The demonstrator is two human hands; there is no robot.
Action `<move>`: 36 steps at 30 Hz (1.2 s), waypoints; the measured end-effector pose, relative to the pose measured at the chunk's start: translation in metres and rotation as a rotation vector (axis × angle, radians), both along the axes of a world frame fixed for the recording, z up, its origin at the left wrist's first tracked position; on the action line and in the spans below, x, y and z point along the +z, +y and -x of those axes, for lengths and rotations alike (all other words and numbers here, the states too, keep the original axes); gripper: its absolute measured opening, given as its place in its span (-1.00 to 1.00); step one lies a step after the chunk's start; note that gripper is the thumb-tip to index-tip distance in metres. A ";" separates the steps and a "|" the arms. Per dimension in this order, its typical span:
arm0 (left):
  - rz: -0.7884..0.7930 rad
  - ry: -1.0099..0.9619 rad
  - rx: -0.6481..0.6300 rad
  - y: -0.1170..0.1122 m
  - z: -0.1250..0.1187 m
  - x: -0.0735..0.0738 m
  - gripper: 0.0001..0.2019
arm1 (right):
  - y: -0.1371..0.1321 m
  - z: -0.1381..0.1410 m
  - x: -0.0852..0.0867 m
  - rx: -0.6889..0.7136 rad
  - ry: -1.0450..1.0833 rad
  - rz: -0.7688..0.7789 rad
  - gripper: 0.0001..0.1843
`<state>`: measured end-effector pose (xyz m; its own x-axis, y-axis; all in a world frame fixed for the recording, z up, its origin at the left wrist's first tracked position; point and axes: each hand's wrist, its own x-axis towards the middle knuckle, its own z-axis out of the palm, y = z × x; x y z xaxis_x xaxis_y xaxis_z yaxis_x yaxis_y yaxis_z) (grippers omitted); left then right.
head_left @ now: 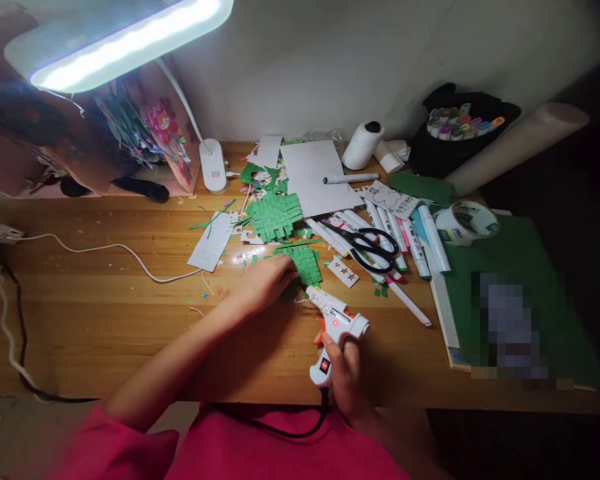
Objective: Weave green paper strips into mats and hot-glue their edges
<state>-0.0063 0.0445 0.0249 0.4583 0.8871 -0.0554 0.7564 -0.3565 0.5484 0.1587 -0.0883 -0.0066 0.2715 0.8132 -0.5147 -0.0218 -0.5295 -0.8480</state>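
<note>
My right hand is wrapped round the grip of a white hot glue gun. A red light glows on its body, and the nozzle points up and left at the lower edge of a small woven green paper mat. My left hand is closed at that mat's left edge, its fingertips partly hidden behind the hand. Just beyond lies a larger woven green paper piece. Loose green paper strips lie between the two pieces.
Black-handled scissors rest on scattered markers to the right. White paper, a thread spool, a tape roll and a green board lie around. A lit lamp hangs upper left. The gun's black cable trails over my lap.
</note>
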 end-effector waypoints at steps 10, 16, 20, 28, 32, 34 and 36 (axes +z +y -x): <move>-0.026 -0.052 -0.091 -0.017 0.000 -0.005 -0.81 | -0.006 -0.017 -0.001 -0.055 0.008 0.009 -0.68; -0.034 -0.024 -0.153 -0.027 0.000 -0.002 -0.68 | -0.004 -0.024 -0.003 -0.175 -0.044 -0.006 -0.69; -0.073 0.055 -0.145 -0.030 -0.003 0.001 -0.72 | -0.001 -0.028 -0.005 -0.203 -0.078 0.028 -0.69; -0.220 0.326 -0.127 -0.019 -0.031 0.002 -0.60 | -0.009 -0.029 -0.006 -0.092 -0.073 0.006 -0.65; -0.162 0.295 -0.104 -0.013 -0.032 0.006 -0.72 | -0.011 -0.031 -0.011 -0.077 -0.116 0.007 -0.61; -0.096 0.223 -0.082 -0.009 -0.029 0.008 -0.76 | -0.011 -0.031 -0.013 -0.035 -0.103 0.004 -0.60; -0.045 0.167 -0.053 -0.004 -0.025 0.009 -0.80 | -0.009 -0.029 -0.015 0.010 -0.062 0.005 -0.59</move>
